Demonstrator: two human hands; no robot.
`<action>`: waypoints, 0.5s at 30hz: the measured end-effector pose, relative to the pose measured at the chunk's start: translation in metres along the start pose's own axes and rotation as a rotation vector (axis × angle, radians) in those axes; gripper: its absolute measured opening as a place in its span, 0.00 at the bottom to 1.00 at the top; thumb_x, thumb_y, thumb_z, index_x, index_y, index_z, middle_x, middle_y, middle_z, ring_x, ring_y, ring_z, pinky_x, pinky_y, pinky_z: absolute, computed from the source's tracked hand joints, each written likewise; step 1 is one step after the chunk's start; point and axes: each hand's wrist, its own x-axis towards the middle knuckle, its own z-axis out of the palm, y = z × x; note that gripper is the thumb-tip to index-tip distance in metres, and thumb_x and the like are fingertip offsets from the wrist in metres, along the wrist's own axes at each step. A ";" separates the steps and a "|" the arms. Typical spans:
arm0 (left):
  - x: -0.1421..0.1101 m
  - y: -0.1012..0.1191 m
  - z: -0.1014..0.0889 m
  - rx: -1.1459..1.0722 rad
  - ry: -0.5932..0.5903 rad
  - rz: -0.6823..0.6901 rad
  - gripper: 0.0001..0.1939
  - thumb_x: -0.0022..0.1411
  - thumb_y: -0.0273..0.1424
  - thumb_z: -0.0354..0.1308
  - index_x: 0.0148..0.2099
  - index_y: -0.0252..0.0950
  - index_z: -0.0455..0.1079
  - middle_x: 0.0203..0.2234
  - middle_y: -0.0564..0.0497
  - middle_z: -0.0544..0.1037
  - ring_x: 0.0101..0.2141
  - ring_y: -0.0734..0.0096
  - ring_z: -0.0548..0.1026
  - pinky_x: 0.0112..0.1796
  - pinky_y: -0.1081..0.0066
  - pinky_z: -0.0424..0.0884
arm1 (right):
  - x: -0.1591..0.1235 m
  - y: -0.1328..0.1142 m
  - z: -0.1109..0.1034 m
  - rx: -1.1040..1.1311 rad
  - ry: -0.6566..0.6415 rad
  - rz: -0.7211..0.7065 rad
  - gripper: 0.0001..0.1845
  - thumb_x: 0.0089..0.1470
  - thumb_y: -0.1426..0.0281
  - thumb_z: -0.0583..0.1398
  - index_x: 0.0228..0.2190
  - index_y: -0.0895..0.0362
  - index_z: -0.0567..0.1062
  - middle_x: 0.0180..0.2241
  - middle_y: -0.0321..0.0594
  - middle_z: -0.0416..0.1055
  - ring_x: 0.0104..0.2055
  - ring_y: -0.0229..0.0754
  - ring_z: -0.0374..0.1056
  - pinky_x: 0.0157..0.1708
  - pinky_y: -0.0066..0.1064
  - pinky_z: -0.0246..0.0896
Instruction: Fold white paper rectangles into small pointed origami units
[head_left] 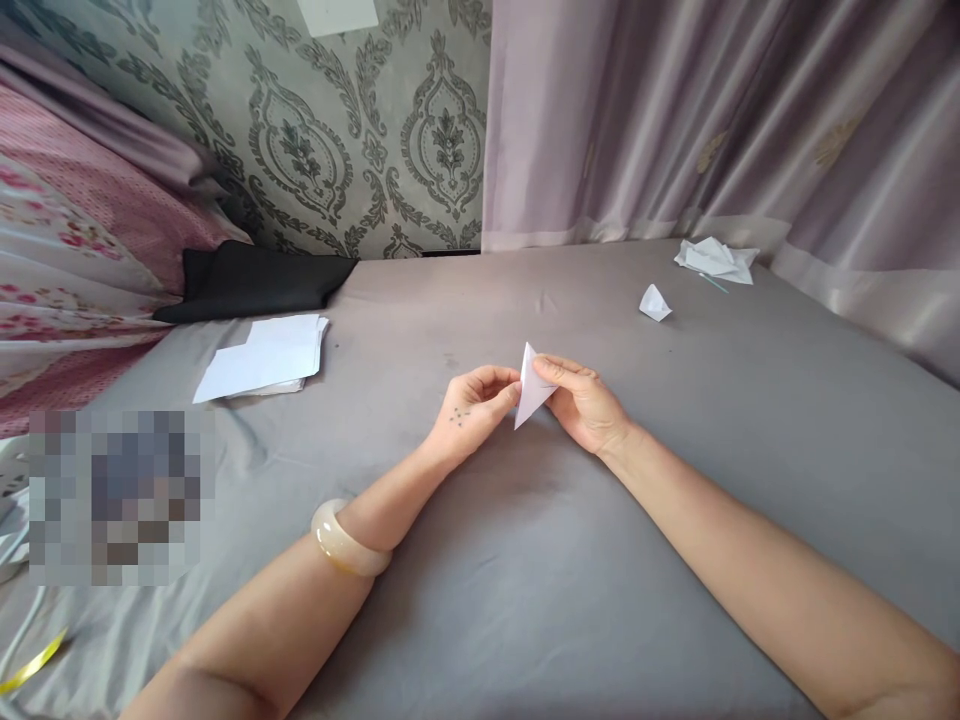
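Folded paper (pixel 531 394) held up over grey sheet (pixel 540 600). Left hand (pixel 471 412) pinches its left edge; right hand (pixel 589 405) grips the other side. Mid-fold (creasing, I judge); next move seems to want steady thumb pressure.

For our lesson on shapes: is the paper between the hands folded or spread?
Folded: the paper forms a small, straight-edged, pointed shape between the left hand and right hand.

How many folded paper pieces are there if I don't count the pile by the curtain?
2: a folded paper held in the left hand and right hand, and another folded piece on the gray sheet near the pile. The blurred patch might hide more.
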 end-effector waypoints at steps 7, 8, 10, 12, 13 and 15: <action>0.003 -0.004 -0.005 0.061 -0.082 0.023 0.11 0.55 0.32 0.62 0.40 0.33 0.72 0.34 0.48 0.76 0.36 0.69 0.74 0.39 0.69 0.69 | -0.002 0.006 0.001 -0.183 -0.003 -0.148 0.07 0.46 0.62 0.67 0.28 0.51 0.81 0.38 0.34 0.71 0.42 0.38 0.63 0.42 0.31 0.57; 0.003 -0.004 -0.005 0.056 -0.099 0.018 0.11 0.55 0.33 0.62 0.40 0.33 0.71 0.34 0.48 0.76 0.36 0.69 0.74 0.39 0.69 0.69 | -0.002 0.007 0.001 -0.192 -0.005 -0.150 0.07 0.46 0.61 0.67 0.28 0.50 0.81 0.39 0.34 0.71 0.42 0.39 0.64 0.43 0.32 0.58; 0.002 -0.005 -0.004 0.048 -0.139 0.014 0.11 0.55 0.34 0.62 0.40 0.33 0.71 0.33 0.49 0.76 0.35 0.69 0.74 0.38 0.70 0.69 | -0.002 0.008 0.002 -0.221 -0.016 -0.150 0.08 0.46 0.60 0.66 0.29 0.50 0.81 0.40 0.35 0.71 0.44 0.40 0.64 0.44 0.33 0.59; 0.002 -0.007 -0.003 0.047 -0.161 0.023 0.11 0.56 0.34 0.61 0.40 0.34 0.71 0.32 0.50 0.76 0.34 0.70 0.73 0.37 0.70 0.68 | -0.003 0.010 0.003 -0.296 -0.020 -0.183 0.10 0.48 0.59 0.65 0.32 0.49 0.81 0.44 0.36 0.71 0.47 0.42 0.64 0.47 0.35 0.59; 0.003 -0.008 -0.002 0.053 -0.139 0.036 0.10 0.56 0.33 0.61 0.40 0.34 0.71 0.31 0.50 0.75 0.33 0.70 0.73 0.37 0.70 0.68 | -0.004 0.010 0.004 -0.359 -0.010 -0.221 0.11 0.49 0.59 0.64 0.36 0.48 0.80 0.47 0.37 0.70 0.49 0.42 0.64 0.48 0.36 0.59; 0.004 -0.010 -0.002 0.086 -0.005 0.067 0.08 0.55 0.32 0.60 0.38 0.33 0.71 0.30 0.51 0.75 0.31 0.72 0.72 0.35 0.71 0.67 | -0.007 0.012 0.006 -0.528 0.028 -0.337 0.17 0.51 0.61 0.63 0.44 0.46 0.76 0.53 0.38 0.66 0.53 0.43 0.62 0.50 0.38 0.59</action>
